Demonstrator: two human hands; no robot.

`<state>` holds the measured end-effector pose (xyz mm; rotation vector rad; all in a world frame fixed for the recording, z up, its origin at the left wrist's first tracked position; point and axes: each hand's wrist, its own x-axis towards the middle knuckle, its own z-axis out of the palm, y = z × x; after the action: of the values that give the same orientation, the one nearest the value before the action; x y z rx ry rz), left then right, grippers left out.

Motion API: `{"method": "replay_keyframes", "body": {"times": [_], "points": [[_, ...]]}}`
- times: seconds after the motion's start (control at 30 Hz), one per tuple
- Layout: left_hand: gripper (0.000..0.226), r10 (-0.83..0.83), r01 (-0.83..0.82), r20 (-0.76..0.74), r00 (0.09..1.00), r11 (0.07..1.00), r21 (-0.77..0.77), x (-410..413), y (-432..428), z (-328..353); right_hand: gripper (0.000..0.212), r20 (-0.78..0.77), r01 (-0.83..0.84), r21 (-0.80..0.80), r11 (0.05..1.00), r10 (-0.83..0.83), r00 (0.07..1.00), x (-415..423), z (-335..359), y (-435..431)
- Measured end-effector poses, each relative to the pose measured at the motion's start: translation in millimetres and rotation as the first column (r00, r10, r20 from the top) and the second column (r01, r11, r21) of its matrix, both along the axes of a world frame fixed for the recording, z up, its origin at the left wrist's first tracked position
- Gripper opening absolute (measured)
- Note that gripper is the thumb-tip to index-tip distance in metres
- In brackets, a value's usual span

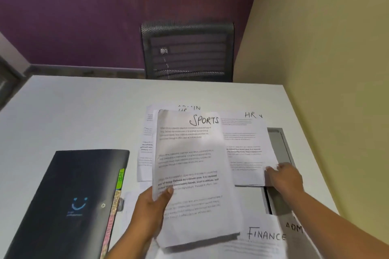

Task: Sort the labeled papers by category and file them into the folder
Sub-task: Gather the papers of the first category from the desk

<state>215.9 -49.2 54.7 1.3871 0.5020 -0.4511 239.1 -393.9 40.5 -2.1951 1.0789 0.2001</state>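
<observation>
My left hand (pixel 152 211) grips the lower left edge of a paper stack headed SPORTS (pixel 193 174), held above the table. On the right, my right hand (pixel 284 176) rests with its fingers on the lower right corner of a sheet marked HR (pixel 244 147) that lies flat. Behind the SPORTS stack peek sheets labelled ADMIN (pixel 189 108) and HR. A FINANCE sheet (pixel 261 237) and another ADMIN sheet (pixel 294 227) lie near the front edge. The dark folder (pixel 69 202) lies closed at the left, with coloured tabs (pixel 114 200) along its right side.
The white table (pixel 73 111) carries everything. A grey cable slot (pixel 280 149) is cut into it at the right, partly under the HR sheet. A black mesh chair (pixel 187 50) stands behind the table. A yellow wall runs close on the right.
</observation>
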Motion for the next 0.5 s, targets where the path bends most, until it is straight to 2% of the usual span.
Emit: {"method": "replay_keyframes", "body": {"times": [0.07, 0.2, 0.27, 0.37, 0.43, 0.5], "points": [[0.018, 0.002, -0.002, 0.016, 1.0, 1.0, 0.0, 11, -2, 2, 0.04, -0.033, 0.006, -0.017, 1.0, -0.007, 0.999, 8, -4, -1], [0.016, 0.005, -0.008, 0.036, 0.999, 0.998, 0.065, 27, -5, -1, 0.068, -0.126, 0.037, -0.049, 0.998, -0.043, 0.991, 20, -21, -3], [0.02, -0.004, 0.002, 0.026, 1.0, 0.997, 0.083, 30, -7, -6, 0.071, -0.137, 0.096, 0.038, 0.995, -0.09, 0.986, 24, -27, -1], [0.025, 0.016, -0.011, -0.045, 0.999, 0.995, 0.103, 26, -11, -14, 0.047, -0.152, 0.186, 0.216, 0.958, -0.155, 0.976, 28, -26, 5], [0.027, 0.031, -0.016, -0.119, 0.992, 0.992, 0.128, 21, -10, -24, 0.027, -0.155, 0.185, 0.188, 0.965, -0.157, 0.975, 27, -24, 7], [0.024, 0.015, 0.02, -0.189, 0.982, 0.983, 0.182, 18, -5, -39, 0.026, -0.107, 0.21, 0.206, 0.956, -0.191, 0.976, 25, -25, 5]]}}
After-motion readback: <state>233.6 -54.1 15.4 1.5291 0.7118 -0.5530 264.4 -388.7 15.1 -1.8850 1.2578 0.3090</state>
